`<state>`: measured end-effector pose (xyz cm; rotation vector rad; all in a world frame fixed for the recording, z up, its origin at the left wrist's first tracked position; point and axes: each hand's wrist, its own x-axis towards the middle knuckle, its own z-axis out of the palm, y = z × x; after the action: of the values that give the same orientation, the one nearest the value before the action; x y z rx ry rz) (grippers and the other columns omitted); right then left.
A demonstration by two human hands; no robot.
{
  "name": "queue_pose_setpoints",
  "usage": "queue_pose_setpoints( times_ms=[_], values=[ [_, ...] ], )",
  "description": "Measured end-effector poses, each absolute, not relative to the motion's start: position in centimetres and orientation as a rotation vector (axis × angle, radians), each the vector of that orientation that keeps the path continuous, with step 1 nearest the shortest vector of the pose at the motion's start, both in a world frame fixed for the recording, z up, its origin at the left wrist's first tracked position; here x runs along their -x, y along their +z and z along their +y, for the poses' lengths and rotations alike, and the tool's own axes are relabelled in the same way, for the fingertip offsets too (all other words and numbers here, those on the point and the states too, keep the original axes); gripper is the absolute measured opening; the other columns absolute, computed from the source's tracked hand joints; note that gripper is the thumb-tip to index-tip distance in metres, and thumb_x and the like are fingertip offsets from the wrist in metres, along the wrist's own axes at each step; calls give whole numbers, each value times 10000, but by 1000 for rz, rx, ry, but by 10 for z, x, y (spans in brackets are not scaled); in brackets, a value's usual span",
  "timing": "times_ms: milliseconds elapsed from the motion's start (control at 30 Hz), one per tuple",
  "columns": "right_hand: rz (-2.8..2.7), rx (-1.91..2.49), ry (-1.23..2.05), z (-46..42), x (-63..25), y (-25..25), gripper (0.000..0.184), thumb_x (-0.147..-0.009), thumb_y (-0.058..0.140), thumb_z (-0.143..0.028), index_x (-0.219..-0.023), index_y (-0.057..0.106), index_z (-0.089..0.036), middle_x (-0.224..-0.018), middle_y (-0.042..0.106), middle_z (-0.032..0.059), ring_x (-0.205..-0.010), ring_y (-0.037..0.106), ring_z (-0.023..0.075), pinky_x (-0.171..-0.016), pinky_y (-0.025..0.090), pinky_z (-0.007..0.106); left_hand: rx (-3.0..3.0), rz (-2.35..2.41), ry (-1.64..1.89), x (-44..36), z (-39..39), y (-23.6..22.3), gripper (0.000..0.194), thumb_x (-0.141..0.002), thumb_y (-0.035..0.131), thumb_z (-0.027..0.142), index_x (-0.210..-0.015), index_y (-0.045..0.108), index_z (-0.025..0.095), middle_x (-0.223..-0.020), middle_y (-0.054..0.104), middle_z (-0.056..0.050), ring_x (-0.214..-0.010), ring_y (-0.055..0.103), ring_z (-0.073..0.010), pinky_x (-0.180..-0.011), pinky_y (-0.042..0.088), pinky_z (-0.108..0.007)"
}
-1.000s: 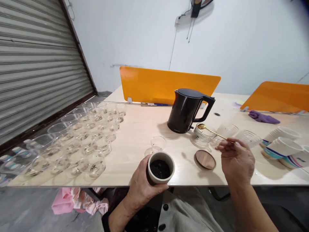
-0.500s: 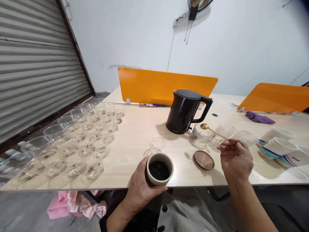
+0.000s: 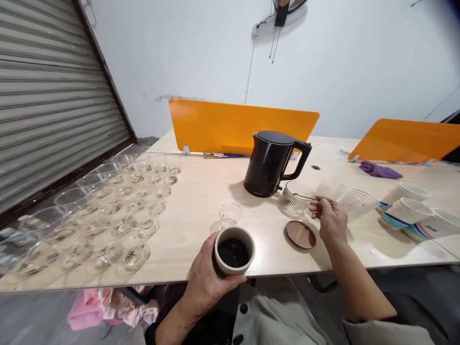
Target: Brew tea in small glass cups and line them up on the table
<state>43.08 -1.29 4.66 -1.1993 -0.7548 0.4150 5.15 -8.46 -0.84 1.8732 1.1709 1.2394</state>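
Observation:
My left hand (image 3: 203,278) is wrapped round a pale ceramic canister (image 3: 235,272), tilted so its mouth faces me. Dark loose leaves (image 3: 233,252), which look like tea, fill its inside. Pinched in my right hand (image 3: 331,218) is a thin gold spoon (image 3: 304,196). Its head end is at the mouth of a ribbed glass cup (image 3: 296,203); whether it touches the glass I cannot tell. A round wooden lid (image 3: 301,235) lies on the table between my hands. Just beyond the canister stands a clear plastic cup (image 3: 230,214).
A black kettle (image 3: 268,165) stands behind the glass cup. Rows of clear cups (image 3: 104,215) with dark bits in them cover the table's left. Stacked paper cups (image 3: 406,215) lie at the right, near a purple cloth (image 3: 381,169). Orange dividers (image 3: 240,127) stand at the back.
My right hand has moved left and brought the spoon down from above to the glass cup's mouth. My left hand still holds the canister. The view has shifted slightly.

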Motion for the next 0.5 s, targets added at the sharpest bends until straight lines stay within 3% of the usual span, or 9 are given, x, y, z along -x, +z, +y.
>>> queue_pose_setpoints(
  times_ms=[200,500],
  values=[
    [-844,1291,423,-10,-432,54,363,-778,771,-448,-953,695,-140,-682,666,2,-506,553,88,-400,400,179,-1876,1178,1209,-51,-85,-11,966,-690,890,538,-1466,391,251,-1410,598,-145,-1307,596,-376,-1087,491,-585],
    [-919,1444,124,-71,-416,37,526,-849,754,-482,-1275,646,-194,-813,713,19,-634,636,165,-514,497,258,-1873,1159,1224,-51,-85,-10,971,-691,887,558,-1467,388,256,-1415,601,-139,-1309,598,-369,-1092,493,-574]
  ],
)
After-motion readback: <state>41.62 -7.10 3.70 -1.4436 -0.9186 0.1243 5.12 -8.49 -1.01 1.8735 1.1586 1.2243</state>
